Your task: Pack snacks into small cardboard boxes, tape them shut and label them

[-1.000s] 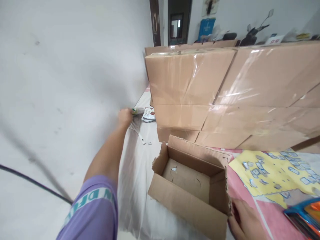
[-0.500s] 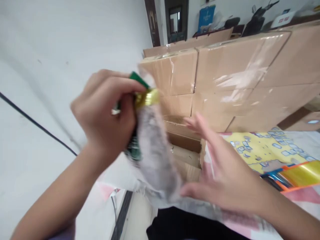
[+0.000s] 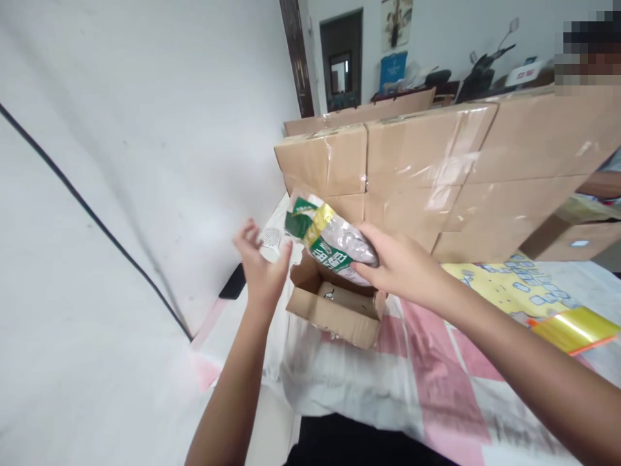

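Observation:
My right hand (image 3: pixel 388 262) grips the right end of a plastic food packet (image 3: pixel 334 239), printed green and gold with a clear part showing greyish contents. The packet is tilted and held above a small open cardboard box (image 3: pixel 334 317). A torn-edged flap shows on this box, and its floor is partly visible below the packet. To the left, my left hand (image 3: pixel 262 265) is apart from the packet, its fingers spread and slightly blurred. Behind that hand stands a white perforated object (image 3: pixel 272 239), partly covered.
Taped cardboard cartons (image 3: pixel 412 168) form a wall behind. A pink and white cloth (image 3: pixel 436 362) covers the table. On the right lie a yellow printed sheet (image 3: pixel 504 285) and a yellow-orange packet (image 3: pixel 577 330). A black phone-like object (image 3: pixel 233 283) lies left. Another person (image 3: pixel 589 48) is at upper right.
The packet has passed from my left hand to my right and moved away from me, over the small box. My left hand has let go and opened. The view has shifted, showing more of the table.

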A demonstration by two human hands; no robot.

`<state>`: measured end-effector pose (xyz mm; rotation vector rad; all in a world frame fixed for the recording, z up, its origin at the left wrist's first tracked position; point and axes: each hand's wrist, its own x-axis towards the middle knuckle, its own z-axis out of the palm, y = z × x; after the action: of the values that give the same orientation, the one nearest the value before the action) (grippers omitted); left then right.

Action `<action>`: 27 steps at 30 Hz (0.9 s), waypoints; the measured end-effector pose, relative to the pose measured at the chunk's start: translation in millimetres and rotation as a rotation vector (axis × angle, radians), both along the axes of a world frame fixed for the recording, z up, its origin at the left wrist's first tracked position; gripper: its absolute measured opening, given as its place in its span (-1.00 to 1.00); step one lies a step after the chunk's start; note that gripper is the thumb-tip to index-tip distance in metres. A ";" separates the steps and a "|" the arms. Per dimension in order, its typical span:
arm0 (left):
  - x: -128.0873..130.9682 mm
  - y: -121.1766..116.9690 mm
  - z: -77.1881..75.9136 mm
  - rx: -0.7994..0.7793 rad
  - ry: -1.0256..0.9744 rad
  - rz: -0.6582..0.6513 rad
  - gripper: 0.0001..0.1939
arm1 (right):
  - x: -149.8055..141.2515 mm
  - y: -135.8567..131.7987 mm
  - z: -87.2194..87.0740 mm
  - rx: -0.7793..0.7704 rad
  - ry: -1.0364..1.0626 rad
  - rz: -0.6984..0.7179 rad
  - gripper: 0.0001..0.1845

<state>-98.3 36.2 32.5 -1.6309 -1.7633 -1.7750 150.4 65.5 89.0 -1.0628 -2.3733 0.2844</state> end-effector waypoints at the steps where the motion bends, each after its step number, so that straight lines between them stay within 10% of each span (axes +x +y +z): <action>1: -6.0 0.6 -21.0 -0.203 -0.049 -0.048 -0.17 | 3.4 4.4 1.8 0.016 -0.096 -0.008 -0.54; 4: -13.1 -0.8 -75.4 -0.622 -0.121 -0.155 -0.39 | 1.5 10.8 -4.2 -0.001 -0.378 0.005 -0.61; 8: -6.8 -5.4 -108.8 -0.677 -0.172 -0.128 -0.73 | -29.5 15.8 -45.6 -0.187 -0.698 0.076 -0.55; 13: 2.0 -11.0 -120.8 -0.672 -0.270 -0.188 -0.64 | -51.4 27.5 -84.3 -0.325 -0.812 0.080 -0.45; 20: 4.0 -28.0 -136.2 -0.739 -0.447 -0.313 -0.41 | 44.1 -12.6 -82.2 0.014 -0.212 -0.086 -0.61; 27: 16.4 -63.3 -137.9 -0.755 -0.555 -0.274 -0.40 | 67.8 -33.9 -110.8 -0.045 -0.269 -0.034 -0.48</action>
<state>-81.9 -27.1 -105.5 -1.7873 -2.8541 -1.9410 218.2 31.6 -21.7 -1.2284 -2.5927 0.1932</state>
